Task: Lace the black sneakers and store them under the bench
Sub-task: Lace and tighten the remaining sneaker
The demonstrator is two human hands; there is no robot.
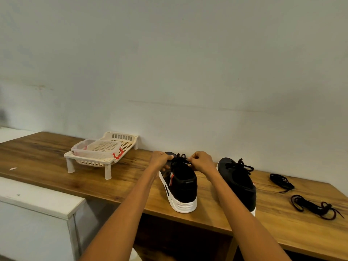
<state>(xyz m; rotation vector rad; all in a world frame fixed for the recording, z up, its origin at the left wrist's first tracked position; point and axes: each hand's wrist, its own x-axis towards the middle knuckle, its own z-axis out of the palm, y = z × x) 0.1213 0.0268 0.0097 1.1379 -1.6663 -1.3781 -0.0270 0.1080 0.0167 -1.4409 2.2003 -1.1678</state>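
Left shoe (181, 185) stood on bench (113, 178), heel toward person. Lace (179, 160) pinched by left hand (160, 160) and right hand (201, 162), strand drawn between pinches. Lace judged soft, limp, light; best held near ends. Right shoe (239, 183) just beside right grip, already laced.

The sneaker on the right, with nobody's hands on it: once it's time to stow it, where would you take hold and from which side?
Probably at the heel collar of the right sneaker, reaching down from above on the near side. Its heel faces the person, the opening is clear, and the tied bow sits further forward, so it stays undisturbed.
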